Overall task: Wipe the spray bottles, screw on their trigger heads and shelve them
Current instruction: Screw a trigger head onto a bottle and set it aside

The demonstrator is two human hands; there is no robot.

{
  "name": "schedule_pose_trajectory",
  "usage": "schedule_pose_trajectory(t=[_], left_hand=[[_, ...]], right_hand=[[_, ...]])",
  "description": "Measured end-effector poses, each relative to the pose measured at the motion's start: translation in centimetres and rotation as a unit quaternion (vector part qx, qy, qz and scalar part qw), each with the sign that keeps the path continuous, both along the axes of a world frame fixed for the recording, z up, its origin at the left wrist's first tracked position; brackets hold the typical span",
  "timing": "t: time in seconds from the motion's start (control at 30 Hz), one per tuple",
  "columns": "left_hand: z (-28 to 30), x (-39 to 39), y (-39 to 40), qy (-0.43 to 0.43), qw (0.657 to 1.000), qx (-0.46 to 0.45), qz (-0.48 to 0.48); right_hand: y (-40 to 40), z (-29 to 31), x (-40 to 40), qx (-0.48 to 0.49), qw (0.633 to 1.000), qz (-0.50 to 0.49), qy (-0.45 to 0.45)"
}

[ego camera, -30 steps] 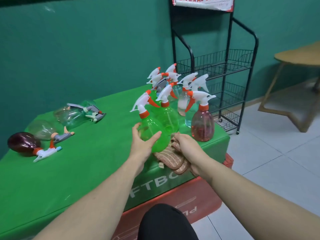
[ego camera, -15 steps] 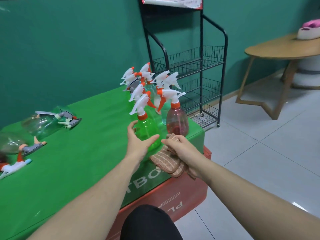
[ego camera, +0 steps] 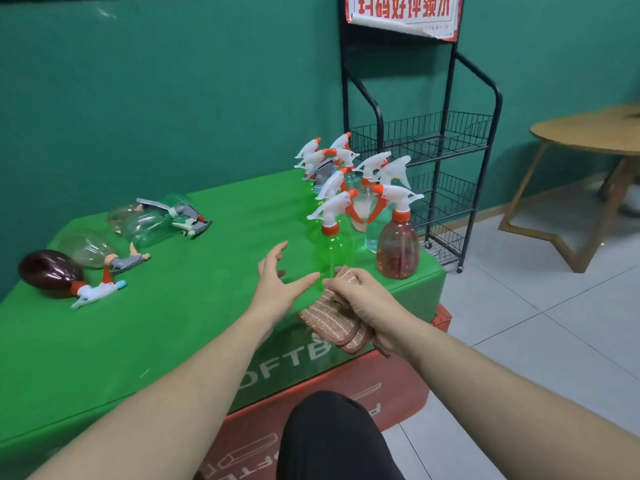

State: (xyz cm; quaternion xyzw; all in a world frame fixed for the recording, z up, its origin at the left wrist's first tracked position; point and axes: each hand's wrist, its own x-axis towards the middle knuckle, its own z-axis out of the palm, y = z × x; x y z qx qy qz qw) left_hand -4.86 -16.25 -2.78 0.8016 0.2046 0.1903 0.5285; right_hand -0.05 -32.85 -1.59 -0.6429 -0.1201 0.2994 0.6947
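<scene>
Green bottle (ego camera: 334, 245) beyond left hand (ego camera: 277, 285)

A dark green wall (ego camera: 173, 98) runs behind a table draped in bright green cloth (ego camera: 173, 306). To the right lies a pale grey tiled floor (ego camera: 536, 341) — a round wooden table (ego camera: 588, 133) stands far right, against the same green wall.

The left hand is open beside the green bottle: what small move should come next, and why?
Probably reach the left hand left toward a lying bottle, such as the dark red bottle. The green bottle stands upright with its trigger head on, the hand holds nothing, and the right hand already grips the cloth.
</scene>
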Motion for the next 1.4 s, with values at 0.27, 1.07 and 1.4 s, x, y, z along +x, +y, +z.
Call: schedule_pose_trajectory(t=[0.27,1.07,1.4], left_hand=[[1.0,-4.9,6.1,0.029,0.999,0.031,0.023],[1.0,6.4,34.8,0.310,0.855,0.409,0.079],[2.2,13.7,39.5,0.430,0.733,0.527,0.035]], right_hand=[[6.9,1.6,-2.4,-0.031,0.998,0.058,-0.022],[35.1,-0.6,11.1,-0.154,0.965,0.051,-0.207],[39.0,-2.5,14.3,-0.159,0.966,0.010,-0.204]])
